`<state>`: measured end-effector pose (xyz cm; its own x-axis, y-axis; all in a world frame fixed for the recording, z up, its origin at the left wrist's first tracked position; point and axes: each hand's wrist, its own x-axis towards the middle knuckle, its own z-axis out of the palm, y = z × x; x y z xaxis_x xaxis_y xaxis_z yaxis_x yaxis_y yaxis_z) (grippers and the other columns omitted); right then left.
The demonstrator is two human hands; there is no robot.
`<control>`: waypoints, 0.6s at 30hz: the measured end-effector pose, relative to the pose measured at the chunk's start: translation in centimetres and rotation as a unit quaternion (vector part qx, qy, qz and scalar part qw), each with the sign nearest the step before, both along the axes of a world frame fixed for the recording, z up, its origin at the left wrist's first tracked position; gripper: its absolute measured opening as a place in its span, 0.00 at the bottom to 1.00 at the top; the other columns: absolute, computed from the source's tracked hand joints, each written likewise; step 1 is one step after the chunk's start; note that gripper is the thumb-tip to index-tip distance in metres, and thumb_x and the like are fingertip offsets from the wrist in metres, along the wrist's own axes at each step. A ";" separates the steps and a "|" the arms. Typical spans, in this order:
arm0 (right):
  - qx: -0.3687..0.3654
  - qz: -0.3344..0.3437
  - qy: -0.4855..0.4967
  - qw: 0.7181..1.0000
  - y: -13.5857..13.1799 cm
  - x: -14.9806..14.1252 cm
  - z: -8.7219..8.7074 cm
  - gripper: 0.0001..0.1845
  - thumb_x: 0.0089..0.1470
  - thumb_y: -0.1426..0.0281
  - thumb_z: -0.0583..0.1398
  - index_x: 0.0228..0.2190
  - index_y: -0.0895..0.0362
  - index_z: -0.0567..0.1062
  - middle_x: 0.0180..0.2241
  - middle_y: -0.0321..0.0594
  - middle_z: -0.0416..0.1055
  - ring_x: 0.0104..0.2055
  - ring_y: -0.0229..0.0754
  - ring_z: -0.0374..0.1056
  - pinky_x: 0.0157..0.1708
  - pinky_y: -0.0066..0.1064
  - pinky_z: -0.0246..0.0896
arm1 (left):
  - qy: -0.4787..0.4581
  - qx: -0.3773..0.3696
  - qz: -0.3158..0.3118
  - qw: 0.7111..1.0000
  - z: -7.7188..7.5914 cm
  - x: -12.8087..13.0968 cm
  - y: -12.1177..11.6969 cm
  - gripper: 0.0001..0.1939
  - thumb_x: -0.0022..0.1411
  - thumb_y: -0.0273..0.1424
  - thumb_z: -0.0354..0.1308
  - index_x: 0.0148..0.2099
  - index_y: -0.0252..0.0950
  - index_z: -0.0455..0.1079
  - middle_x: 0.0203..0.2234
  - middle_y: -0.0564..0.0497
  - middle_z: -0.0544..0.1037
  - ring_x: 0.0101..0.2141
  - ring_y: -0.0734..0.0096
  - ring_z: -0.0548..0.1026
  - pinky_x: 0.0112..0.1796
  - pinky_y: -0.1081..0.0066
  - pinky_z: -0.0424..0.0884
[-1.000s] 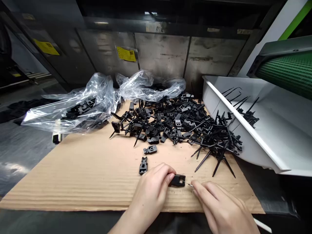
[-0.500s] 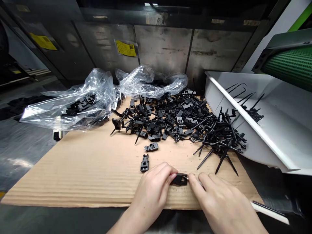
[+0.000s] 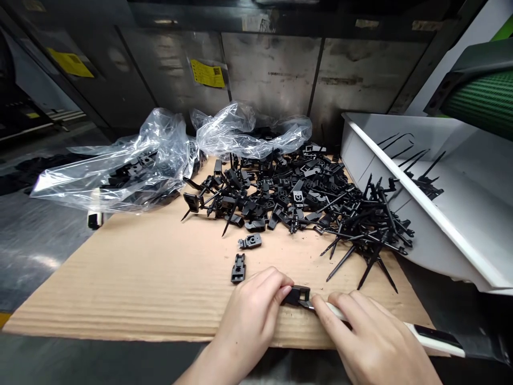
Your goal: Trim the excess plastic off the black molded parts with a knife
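Note:
My left hand (image 3: 258,305) pinches a small black plastic part (image 3: 297,295) between thumb and fingers, low over the front of the cardboard sheet (image 3: 160,278). In my right hand (image 3: 364,326) lies a slim white-handled knife (image 3: 425,338), its handle running out to the right under the palm. The knife's narrow metal tip touches the near right end of the part, beside a square opening in it. Two loose black plastic parts, one upright to my view (image 3: 238,268) and one sideways (image 3: 250,241), lie on the cardboard beyond my left hand.
A heap of black plastic parts (image 3: 276,198) covers the back of the cardboard, with spiky black sprues (image 3: 368,230) at its right. Clear plastic bags (image 3: 160,144) lie behind and left. A grey-white bin (image 3: 433,208) stands right, under a green roller (image 3: 481,101).
The knife has shifted, its tip now at the near corner of the part and more of its white handle showing. My right hand has moved slightly down; my left hand keeps its pinch.

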<state>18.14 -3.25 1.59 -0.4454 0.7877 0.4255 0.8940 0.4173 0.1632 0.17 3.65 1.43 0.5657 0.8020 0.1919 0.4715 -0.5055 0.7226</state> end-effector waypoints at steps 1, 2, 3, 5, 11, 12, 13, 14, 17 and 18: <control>0.002 -0.009 -0.006 1.000 -0.1 -0.1 0.0 0.17 0.56 0.79 0.45 0.39 0.60 0.70 0.26 0.38 0.70 0.25 0.37 0.68 0.23 0.27 0.58 | 0.004 0.003 0.001 1.000 0.0 0.0 0.0 0.11 0.63 0.23 0.44 0.32 0.34 0.66 0.25 0.50 0.72 0.27 0.69 0.71 0.28 0.73 0.63; 0.005 -0.020 -0.013 1.000 -0.2 -0.3 0.1 0.17 0.55 0.80 0.45 0.38 0.60 0.70 0.25 0.38 0.70 0.24 0.37 0.68 0.22 0.27 0.58 | 0.008 0.007 0.001 1.000 0.1 0.0 0.0 0.11 0.63 0.23 0.43 0.32 0.34 0.66 0.25 0.50 0.72 0.27 0.69 0.71 0.28 0.73 0.63; 0.007 -0.030 -0.022 0.999 -0.2 -0.5 0.3 0.17 0.54 0.80 0.46 0.38 0.60 0.71 0.24 0.37 0.69 0.23 0.37 0.67 0.22 0.27 0.57 | 0.011 0.010 0.001 1.000 0.1 0.0 0.0 0.12 0.63 0.23 0.43 0.31 0.34 0.66 0.25 0.50 0.72 0.27 0.68 0.71 0.28 0.73 0.63; 0.003 -0.053 -0.040 0.998 -0.3 -1.2 0.9 0.17 0.50 0.81 0.48 0.36 0.60 0.72 0.22 0.35 0.68 0.21 0.36 0.66 0.19 0.28 0.56 | 0.012 0.013 -0.001 1.000 0.2 0.1 0.0 0.11 0.63 0.23 0.43 0.31 0.34 0.66 0.25 0.49 0.73 0.27 0.68 0.71 0.29 0.73 0.63; -0.123 -0.105 -0.046 0.986 0.6 -2.2 3.8 0.19 0.34 0.84 0.55 0.29 0.55 0.76 0.21 0.33 0.71 0.23 0.40 0.68 0.20 0.30 0.61 | -0.004 -0.003 -0.002 1.000 0.0 0.2 -0.1 0.11 0.63 0.23 0.44 0.32 0.34 0.66 0.25 0.50 0.73 0.28 0.68 0.71 0.29 0.73 0.64; -0.141 -0.094 -0.037 0.985 0.6 -1.7 3.9 0.18 0.36 0.84 0.56 0.29 0.54 0.76 0.21 0.32 0.70 0.23 0.40 0.69 0.20 0.29 0.61 | -0.006 -0.005 -0.001 1.000 0.0 0.1 -0.1 0.11 0.63 0.23 0.44 0.32 0.34 0.66 0.25 0.50 0.73 0.28 0.68 0.71 0.29 0.73 0.64; -0.154 -0.082 -0.017 0.984 0.5 -1.1 3.8 0.17 0.39 0.82 0.57 0.30 0.53 0.75 0.22 0.31 0.71 0.23 0.39 0.69 0.20 0.28 0.63 | -0.009 -0.008 0.001 1.000 0.0 0.1 0.0 0.11 0.63 0.23 0.44 0.32 0.34 0.66 0.25 0.50 0.73 0.28 0.68 0.71 0.29 0.72 0.64; -0.165 -0.067 0.013 0.984 0.4 -0.4 3.5 0.15 0.43 0.80 0.57 0.33 0.52 0.74 0.24 0.31 0.71 0.24 0.38 0.70 0.20 0.26 0.64 | -0.013 -0.013 0.003 1.000 0.1 0.0 0.0 0.11 0.63 0.23 0.44 0.32 0.34 0.66 0.26 0.50 0.73 0.28 0.68 0.71 0.30 0.72 0.64; -0.163 -0.054 0.149 0.974 -0.4 1.3 2.2 0.12 0.55 0.70 0.53 0.40 0.52 0.71 0.31 0.35 0.74 0.31 0.37 0.73 0.25 0.21 0.68 | -0.063 -0.062 -0.005 0.996 0.5 -0.4 -0.1 0.11 0.63 0.23 0.46 0.33 0.34 0.68 0.26 0.50 0.73 0.29 0.68 0.72 0.31 0.73 0.65; -0.161 -0.058 0.200 0.965 -0.7 1.5 1.8 0.12 0.55 0.68 0.54 0.41 0.53 0.71 0.32 0.36 0.75 0.33 0.36 0.74 0.26 0.19 0.68 | -0.094 -0.087 -0.016 0.992 0.7 -0.5 -0.2 0.10 0.63 0.24 0.46 0.33 0.34 0.69 0.26 0.50 0.73 0.29 0.69 0.72 0.31 0.73 0.65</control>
